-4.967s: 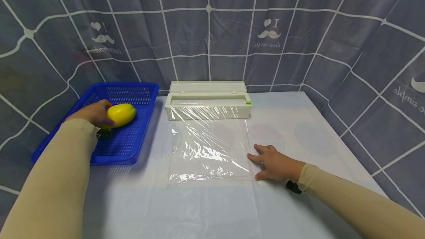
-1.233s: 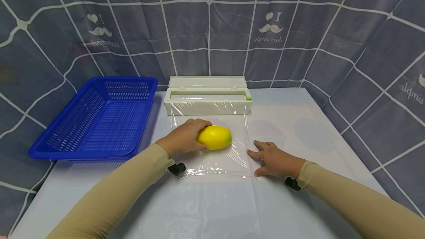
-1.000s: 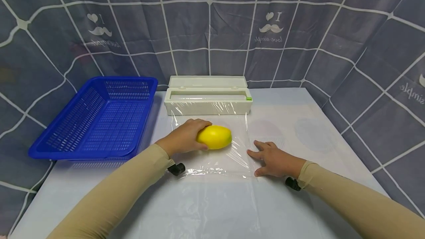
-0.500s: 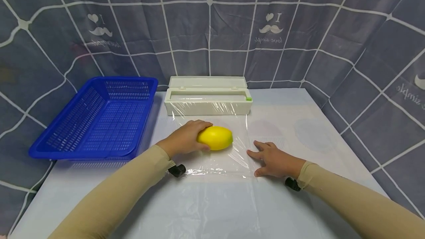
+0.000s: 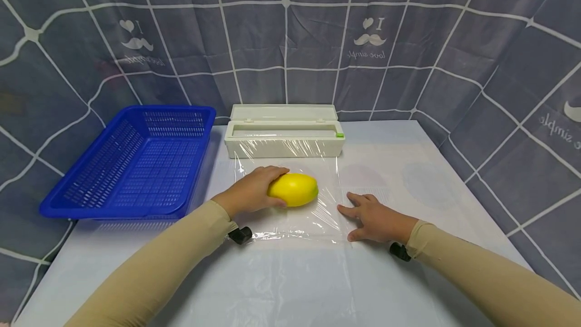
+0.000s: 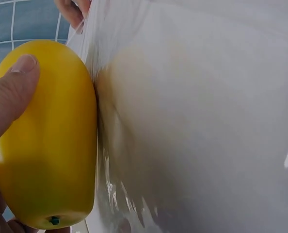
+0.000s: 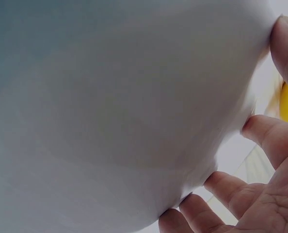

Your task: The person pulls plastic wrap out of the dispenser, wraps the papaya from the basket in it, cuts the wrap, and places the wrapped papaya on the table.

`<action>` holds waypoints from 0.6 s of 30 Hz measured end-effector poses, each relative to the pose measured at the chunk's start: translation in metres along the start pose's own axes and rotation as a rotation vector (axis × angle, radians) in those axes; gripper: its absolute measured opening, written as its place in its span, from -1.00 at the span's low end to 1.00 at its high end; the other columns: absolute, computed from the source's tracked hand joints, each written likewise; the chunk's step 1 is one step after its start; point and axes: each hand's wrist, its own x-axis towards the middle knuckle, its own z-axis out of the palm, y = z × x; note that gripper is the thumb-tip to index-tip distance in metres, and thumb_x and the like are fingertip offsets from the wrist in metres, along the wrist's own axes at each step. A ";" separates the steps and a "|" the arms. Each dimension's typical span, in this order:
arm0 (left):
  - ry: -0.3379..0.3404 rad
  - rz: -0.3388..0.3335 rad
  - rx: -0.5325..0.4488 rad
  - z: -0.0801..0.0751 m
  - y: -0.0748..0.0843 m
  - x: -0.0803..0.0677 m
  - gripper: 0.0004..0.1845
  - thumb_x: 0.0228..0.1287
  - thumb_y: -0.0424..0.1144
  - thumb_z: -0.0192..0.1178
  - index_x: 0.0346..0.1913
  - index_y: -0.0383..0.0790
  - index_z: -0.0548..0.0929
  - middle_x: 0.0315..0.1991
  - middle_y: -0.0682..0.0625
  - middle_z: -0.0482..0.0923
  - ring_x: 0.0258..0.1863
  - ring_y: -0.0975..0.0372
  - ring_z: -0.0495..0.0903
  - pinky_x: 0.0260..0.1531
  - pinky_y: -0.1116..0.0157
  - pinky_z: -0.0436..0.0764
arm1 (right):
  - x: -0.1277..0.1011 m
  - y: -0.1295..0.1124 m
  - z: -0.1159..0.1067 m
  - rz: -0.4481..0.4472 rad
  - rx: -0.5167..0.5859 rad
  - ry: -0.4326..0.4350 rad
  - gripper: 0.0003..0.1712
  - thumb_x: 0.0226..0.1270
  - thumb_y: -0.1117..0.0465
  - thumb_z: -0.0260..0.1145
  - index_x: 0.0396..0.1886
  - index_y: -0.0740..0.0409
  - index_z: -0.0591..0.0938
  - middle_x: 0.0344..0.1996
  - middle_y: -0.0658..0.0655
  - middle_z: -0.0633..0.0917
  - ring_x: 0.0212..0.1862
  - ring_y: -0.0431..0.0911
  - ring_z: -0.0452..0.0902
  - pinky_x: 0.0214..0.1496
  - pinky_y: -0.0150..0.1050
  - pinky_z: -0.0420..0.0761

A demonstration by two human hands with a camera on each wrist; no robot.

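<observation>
Curled around the left end of a smooth yellow oval fruit (image 5: 294, 189), my left hand (image 5: 254, 191) holds it on a sheet of clear cling film (image 5: 290, 226). The left wrist view shows the thumb laid along the fruit (image 6: 52, 131), which has a small green stem spot at one end. My right hand (image 5: 376, 221) has its fingers spread, the fingertips on the film's right edge. In the right wrist view those fingers (image 7: 229, 189) press down on the pale surface. The film runs out from a white cling film dispenser (image 5: 285, 148) behind the fruit.
A blue plastic basket (image 5: 122, 212) stands at the left with nothing in it. The dispenser's lid (image 5: 284, 112) is raised, and a green slider (image 5: 339, 135) sits at its right end. A white-covered table (image 5: 290, 286) lies beneath, with grey checked curtains (image 5: 254, 39) behind and beside it.
Five seconds ago my left hand gripped the fruit inside the basket; it has since carried it right onto the film. During the last second both hands stay nearly still.
</observation>
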 end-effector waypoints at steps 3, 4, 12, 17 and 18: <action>0.000 0.009 0.004 -0.001 -0.002 -0.002 -0.02 0.19 0.07 0.56 0.60 -0.11 0.34 0.52 -0.07 0.43 0.48 -0.06 0.41 0.54 -0.06 0.35 | 0.000 0.000 0.000 0.000 -0.002 -0.001 -0.06 0.29 -0.13 0.54 0.60 -0.02 0.41 0.62 0.45 0.19 0.53 0.48 0.17 0.49 0.31 0.41; 0.002 0.011 0.005 -0.001 -0.002 -0.002 -0.02 0.19 0.07 0.56 0.60 -0.12 0.33 0.53 -0.07 0.42 0.50 -0.07 0.40 0.55 -0.07 0.33 | 0.000 0.000 0.000 0.004 0.003 -0.002 -0.06 0.29 -0.13 0.54 0.60 -0.02 0.40 0.62 0.44 0.18 0.54 0.47 0.17 0.50 0.30 0.40; -0.002 -0.002 0.013 -0.008 -0.004 -0.015 -0.03 0.18 0.06 0.56 0.59 -0.13 0.35 0.54 -0.08 0.41 0.51 -0.09 0.38 0.54 -0.11 0.33 | 0.001 0.001 0.001 0.007 -0.005 -0.003 -0.05 0.28 -0.15 0.54 0.60 -0.02 0.41 0.62 0.44 0.18 0.53 0.46 0.18 0.49 0.30 0.41; 0.023 -0.024 0.033 -0.015 -0.007 -0.029 -0.01 0.13 0.04 0.59 0.59 -0.12 0.35 0.54 -0.08 0.41 0.51 -0.10 0.37 0.53 -0.14 0.35 | 0.001 0.001 0.001 0.012 -0.005 -0.003 -0.05 0.28 -0.15 0.54 0.60 -0.03 0.40 0.63 0.43 0.18 0.54 0.45 0.17 0.49 0.29 0.41; 0.036 -0.027 0.034 -0.017 -0.008 -0.033 -0.02 0.12 0.03 0.60 0.57 -0.13 0.37 0.52 -0.10 0.43 0.50 -0.10 0.38 0.52 -0.14 0.36 | 0.001 0.001 0.001 0.011 -0.007 -0.003 -0.05 0.28 -0.15 0.54 0.60 -0.03 0.40 0.63 0.43 0.18 0.54 0.45 0.18 0.49 0.29 0.41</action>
